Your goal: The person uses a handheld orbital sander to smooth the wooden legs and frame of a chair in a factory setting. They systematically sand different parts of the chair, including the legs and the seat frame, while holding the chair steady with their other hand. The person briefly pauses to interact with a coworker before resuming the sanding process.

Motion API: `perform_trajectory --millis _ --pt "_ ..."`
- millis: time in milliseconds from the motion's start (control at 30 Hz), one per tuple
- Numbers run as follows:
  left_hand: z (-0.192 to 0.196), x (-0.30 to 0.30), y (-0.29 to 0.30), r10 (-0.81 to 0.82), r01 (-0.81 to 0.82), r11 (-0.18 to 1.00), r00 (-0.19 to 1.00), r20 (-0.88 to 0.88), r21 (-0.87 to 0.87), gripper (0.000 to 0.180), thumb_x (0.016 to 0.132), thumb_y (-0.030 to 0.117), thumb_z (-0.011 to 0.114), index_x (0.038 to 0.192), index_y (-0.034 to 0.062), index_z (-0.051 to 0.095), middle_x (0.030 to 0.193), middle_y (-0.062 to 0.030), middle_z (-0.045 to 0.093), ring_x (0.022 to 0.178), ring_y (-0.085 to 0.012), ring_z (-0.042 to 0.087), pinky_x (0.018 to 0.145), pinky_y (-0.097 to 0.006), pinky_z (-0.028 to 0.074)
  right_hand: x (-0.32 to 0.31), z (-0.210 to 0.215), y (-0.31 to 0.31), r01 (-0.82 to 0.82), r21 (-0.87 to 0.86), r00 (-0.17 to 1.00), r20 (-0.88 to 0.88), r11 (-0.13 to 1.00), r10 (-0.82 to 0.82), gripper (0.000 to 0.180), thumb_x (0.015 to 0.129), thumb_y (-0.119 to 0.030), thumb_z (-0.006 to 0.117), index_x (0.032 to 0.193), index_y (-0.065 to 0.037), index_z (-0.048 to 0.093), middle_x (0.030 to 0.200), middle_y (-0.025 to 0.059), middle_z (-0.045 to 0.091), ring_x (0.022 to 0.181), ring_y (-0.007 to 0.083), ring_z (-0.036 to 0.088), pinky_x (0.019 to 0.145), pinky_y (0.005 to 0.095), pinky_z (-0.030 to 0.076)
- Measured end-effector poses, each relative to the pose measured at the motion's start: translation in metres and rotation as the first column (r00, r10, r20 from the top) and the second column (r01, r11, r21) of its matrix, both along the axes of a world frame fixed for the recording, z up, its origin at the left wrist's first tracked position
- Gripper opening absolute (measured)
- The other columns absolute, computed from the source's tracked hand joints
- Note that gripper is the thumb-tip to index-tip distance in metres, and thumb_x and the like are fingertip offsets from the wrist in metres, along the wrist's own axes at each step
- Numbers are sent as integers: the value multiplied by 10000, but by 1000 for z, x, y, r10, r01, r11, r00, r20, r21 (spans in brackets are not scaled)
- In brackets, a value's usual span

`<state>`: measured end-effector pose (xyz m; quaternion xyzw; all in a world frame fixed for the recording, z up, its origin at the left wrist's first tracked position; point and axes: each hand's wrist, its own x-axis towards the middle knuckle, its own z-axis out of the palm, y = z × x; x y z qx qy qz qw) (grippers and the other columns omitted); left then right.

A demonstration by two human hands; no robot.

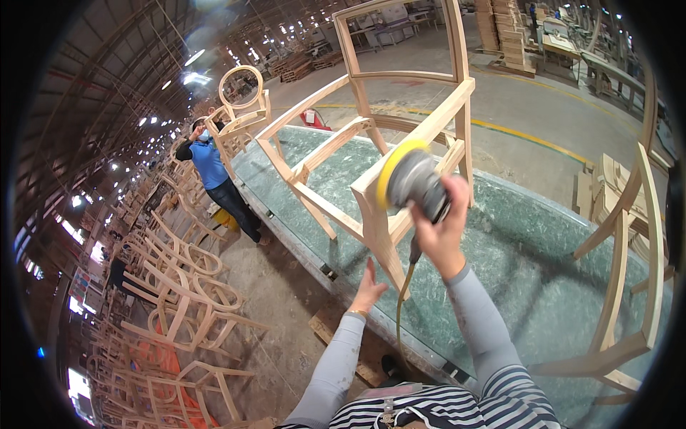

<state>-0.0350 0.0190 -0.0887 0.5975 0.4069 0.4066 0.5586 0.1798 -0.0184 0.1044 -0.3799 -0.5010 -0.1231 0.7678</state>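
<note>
My right hand (444,232) is wrapped around a round power sander (416,182) with a yellow rim, its pad edge-on beside the front corner of a bare wooden chair frame (374,207). A hose (399,307) runs down from the sander past the table edge. The chair frame stands on a green-topped table (493,236), its seat unfilled and its back rising away from me. Lower down, my left hand (369,289) is beside the near front leg, holding nothing, thumb up and fingers apart. Whether it touches the leg, I cannot tell.
Another wooden frame (622,286) rests on the table at the right. At the far end, a person in blue (209,164) stands by a round-backed chair frame (243,107). Many chair frames (186,286) crowd the floor at left. Stacked wood pieces (618,193) lie beyond the table.
</note>
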Motion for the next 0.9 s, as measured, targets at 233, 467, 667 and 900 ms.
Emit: perform_trajectory --millis 233,467,667,900 --pt "-18 4 11 -269 282 954 955 127 -101 1009 646 -11 690 1499 11 152 1460 -88 321 1401 -232 264 1171 -364 174 -40 -46 -28 -105 -215 987 97 971 128 601 663 -111 809 1199 -115 537 1149 233 479 995 403 562 776 439 511" --pt "-8 8 22 -370 370 929 928 47 12 1070 655 106 776 1507 30 133 1509 -98 266 1430 -244 226 1176 -360 178 -33 -42 -34 -99 -319 974 165 943 158 602 631 -100 829 1158 -94 538 1108 205 471 942 387 574 722 425 513" --pt "-17 -4 17 -358 363 931 928 100 -35 1143 641 188 834 1512 28 111 1537 -106 212 1450 -242 167 1190 -368 129 -30 -26 -31 -141 -317 982 75 938 173 565 660 -128 804 1177 -162 576 1134 227 463 936 422 585 707 441 523" --pt "-18 -4 18 -365 371 926 927 86 -70 1104 639 52 745 1520 35 79 1557 -100 175 1464 -237 132 1198 -367 94 -31 -20 -26 -108 -249 976 156 962 150 638 633 -133 851 1174 -123 513 1112 225 470 891 376 590 694 410 512"
